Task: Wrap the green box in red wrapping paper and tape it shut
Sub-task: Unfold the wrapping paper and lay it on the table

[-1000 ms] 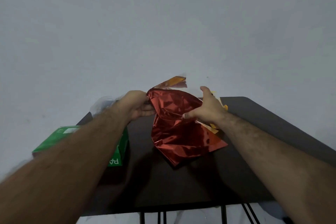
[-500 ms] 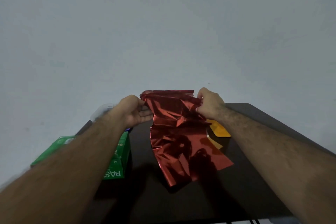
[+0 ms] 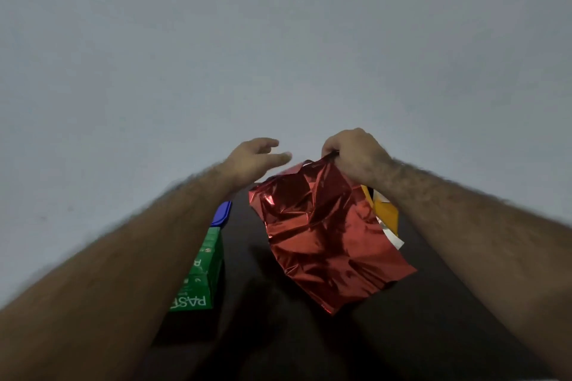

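Aloft, crinkled shiny red wrapping paper [image 3: 328, 232] pinched in right grip [image 3: 356, 155], left grip [image 3: 257, 158] loose, seemingly empty.

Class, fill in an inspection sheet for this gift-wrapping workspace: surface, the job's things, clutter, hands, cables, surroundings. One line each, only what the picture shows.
Surface: dark table, partly hidden by both forearms.
Job's things: crumpled red wrapping paper hangs from one top corner, its lower part over the table; green box lies at the table's left side, unwrapped. Tape: nothing seen.
Clutter: blue object beyond the box; orange paper with a silvery strip behind the red sheet.
Hands: right hand pinches the paper's top corner; left hand is off the paper, fingers extended.
Cables: nothing seen.
Surroundings: plain grey wall.
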### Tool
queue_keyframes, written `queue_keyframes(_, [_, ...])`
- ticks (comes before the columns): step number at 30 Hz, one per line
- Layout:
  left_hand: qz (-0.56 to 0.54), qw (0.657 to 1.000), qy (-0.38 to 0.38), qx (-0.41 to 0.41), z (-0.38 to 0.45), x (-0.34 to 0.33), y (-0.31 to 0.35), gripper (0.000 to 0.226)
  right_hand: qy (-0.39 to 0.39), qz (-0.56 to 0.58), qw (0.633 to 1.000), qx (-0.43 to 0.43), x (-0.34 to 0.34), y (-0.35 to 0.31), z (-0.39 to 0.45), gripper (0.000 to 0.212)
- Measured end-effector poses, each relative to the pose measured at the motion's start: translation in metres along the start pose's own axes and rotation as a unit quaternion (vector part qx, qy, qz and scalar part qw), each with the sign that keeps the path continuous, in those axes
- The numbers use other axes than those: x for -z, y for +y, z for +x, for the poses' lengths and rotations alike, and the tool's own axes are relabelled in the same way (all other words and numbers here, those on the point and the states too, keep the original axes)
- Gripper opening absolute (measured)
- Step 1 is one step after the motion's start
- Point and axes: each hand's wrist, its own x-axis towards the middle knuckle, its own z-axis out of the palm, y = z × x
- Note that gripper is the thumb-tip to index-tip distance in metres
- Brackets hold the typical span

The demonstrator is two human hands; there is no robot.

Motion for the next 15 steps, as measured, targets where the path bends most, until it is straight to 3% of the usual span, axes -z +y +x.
queue_keyframes(2, [0.057, 0.998, -0.027, -0.008, 0.004, -0.003, 0.011, 0.057, 0.013, 0.006, 1.0, 0.017, 0.009, -0.009, 0.002, 0.033])
queue_keyframes(7, [-0.023, 0.987, -0.145, -0.069, 0.006, 0.001, 0.018, 0.053, 0.038, 0.108, 0.993, 0.027, 0.029, -0.025, 0.005, 0.044])
queue_keyframes(11, [-0.011, 0.994, -0.023, -0.103, 0.009, -0.003, 0.012, 0.019, 0.031, 0.194, 0.98, 0.034, 0.044, -0.034, 0.007, 0.038])
queue_keyframes(14, [-0.016, 0.995, 0.013, -0.097, 0.007, 0.0, 0.002, 0.008, -0.012, 0.306, 0.952, 0.008, 0.051, -0.04, 0.003, 0.027])
queue_keyframes(15, [-0.044, 0.993, 0.03, -0.101, 0.004, 0.0, 0.002, 0.006, -0.011, 0.327, 0.945, -0.014, 0.051, -0.038, 0.004, 0.032])
